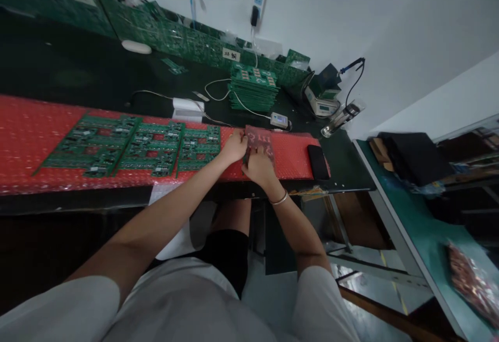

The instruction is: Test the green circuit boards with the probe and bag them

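A circuit board wrapped in red bubble wrap (267,139) lies in front of me, its pale pad pattern showing through the film. My left hand (234,147) grips its left edge, fingers bent around it. Lower down, my right hand (260,168) presses with curled fingers on the same board, thumb at its near left side. Under it stretches a long red bubble wrap strip (294,155). On that strip, left of my hands, lie three bare green circuit boards, the closest being the green circuit board (199,147). My fingertips are partly hidden.
Behind the strip stands a stack of green boards (253,90). A black phone (318,162) rests on the strip's right end. Around it are a small white meter (279,120) with cables, a scale (323,107) and a clear cylinder (342,118). Board-walled bins (175,38) line the wall.
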A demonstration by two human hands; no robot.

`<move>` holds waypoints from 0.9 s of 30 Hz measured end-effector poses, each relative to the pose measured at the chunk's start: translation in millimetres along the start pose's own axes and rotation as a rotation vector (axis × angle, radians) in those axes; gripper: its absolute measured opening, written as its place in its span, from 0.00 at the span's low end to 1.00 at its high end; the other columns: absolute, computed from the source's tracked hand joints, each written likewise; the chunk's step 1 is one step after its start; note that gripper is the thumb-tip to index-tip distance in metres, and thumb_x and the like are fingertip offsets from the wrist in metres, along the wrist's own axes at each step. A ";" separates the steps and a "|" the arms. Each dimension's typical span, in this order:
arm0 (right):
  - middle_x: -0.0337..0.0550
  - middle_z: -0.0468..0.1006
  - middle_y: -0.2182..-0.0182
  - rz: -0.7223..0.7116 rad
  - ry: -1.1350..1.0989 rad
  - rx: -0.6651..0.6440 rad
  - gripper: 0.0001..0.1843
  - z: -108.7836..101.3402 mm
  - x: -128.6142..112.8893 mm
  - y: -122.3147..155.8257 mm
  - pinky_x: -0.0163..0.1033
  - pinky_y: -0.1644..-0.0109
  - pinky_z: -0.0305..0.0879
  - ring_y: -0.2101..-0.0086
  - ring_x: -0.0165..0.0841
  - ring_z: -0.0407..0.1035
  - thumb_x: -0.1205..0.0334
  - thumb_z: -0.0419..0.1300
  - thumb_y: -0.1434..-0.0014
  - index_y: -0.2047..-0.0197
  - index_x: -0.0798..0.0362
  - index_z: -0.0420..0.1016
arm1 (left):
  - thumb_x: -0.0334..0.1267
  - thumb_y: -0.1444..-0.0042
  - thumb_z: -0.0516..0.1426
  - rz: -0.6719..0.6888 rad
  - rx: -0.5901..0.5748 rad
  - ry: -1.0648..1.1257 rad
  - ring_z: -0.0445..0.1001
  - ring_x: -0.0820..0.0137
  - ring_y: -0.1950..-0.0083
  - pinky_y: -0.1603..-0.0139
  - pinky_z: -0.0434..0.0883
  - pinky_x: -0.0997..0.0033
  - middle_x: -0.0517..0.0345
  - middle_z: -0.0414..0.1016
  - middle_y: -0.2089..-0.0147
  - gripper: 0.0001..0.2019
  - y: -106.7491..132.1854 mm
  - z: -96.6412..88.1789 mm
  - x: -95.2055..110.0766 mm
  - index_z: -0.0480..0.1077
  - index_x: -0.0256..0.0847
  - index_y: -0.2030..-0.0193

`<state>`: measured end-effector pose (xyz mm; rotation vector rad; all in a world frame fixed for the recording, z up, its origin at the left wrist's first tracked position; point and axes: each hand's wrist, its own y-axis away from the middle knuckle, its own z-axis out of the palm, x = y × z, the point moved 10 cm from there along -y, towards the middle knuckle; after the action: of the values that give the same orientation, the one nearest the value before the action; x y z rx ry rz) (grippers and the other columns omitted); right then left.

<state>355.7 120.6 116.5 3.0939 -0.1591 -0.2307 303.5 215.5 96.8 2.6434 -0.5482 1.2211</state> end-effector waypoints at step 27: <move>0.55 0.76 0.39 0.095 -0.461 0.028 0.39 -23.1 81.0 -22.0 0.53 0.39 0.72 0.46 0.43 0.76 0.65 0.71 0.46 0.31 0.55 0.68 | 0.43 0.36 0.59 0.349 -0.213 -0.443 0.52 0.48 0.21 0.22 0.53 0.49 0.34 0.57 0.24 0.32 52.4 -38.4 -25.9 0.63 0.31 0.28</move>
<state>441.0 134.7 126.6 2.9911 -0.3199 -0.9385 240.4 185.9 102.4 2.7025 -1.1790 0.5845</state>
